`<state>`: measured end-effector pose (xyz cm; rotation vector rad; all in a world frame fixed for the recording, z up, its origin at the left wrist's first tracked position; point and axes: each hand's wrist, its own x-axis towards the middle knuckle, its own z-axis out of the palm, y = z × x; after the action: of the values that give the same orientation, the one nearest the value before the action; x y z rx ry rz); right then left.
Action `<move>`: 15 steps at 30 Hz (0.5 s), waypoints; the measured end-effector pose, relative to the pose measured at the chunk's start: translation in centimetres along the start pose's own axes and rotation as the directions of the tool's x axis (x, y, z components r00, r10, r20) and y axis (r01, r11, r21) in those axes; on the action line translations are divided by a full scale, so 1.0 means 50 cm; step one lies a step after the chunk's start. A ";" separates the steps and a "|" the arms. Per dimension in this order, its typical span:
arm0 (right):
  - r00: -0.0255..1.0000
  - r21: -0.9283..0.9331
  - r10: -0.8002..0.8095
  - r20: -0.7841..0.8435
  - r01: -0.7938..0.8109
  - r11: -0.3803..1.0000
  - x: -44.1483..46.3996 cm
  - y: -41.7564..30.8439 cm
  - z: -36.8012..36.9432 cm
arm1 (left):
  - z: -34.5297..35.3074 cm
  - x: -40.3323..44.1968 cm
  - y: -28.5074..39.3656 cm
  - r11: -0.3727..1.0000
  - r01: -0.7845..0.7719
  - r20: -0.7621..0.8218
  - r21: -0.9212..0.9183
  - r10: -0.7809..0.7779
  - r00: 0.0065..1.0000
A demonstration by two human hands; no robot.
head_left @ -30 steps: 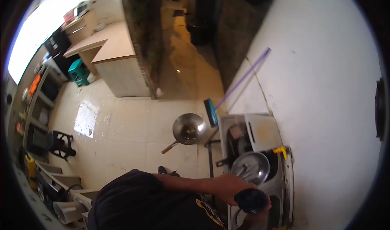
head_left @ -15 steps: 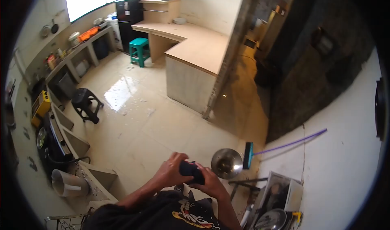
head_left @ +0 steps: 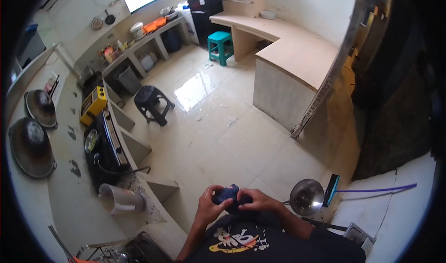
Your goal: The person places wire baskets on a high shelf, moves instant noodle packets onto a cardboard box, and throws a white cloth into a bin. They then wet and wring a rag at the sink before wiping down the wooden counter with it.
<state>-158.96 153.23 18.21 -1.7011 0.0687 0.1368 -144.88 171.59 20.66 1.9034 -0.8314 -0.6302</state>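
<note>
Before my chest I hold a small dark blue crumpled bundle that looks like cloth; its exact kind is unclear. My left hand grips its left side, thumb across the near face. From the other side, my right hand pinches its edge, fingers bent. A touch of pink shows at the top of the bundle. To the right of my right hand, a shiny metal pan lies low, with a short dark handle pointing toward my arm.
A broom with a purple handle lies beside the pan. Left, a counter carries a stove, a yellow appliance and a pitcher. A black stool and a green stool stand on the floor, near an L-shaped desk.
My view has swung left, so the room sits farther right and wall-hung woks appear. Both hands have shifted their grip on the bundle, which looks more crumpled.
</note>
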 end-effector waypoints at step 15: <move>0.931 0.488 0.346 0.116 -0.357 0.796 0.365 0.055 -0.157 | -0.107 0.306 -0.020 0.934 -0.119 -0.292 -0.338 0.016 0.956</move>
<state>-140.83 145.70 14.16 -1.1446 0.3786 0.3833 -131.03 163.16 20.84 1.5809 -0.5535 -0.4154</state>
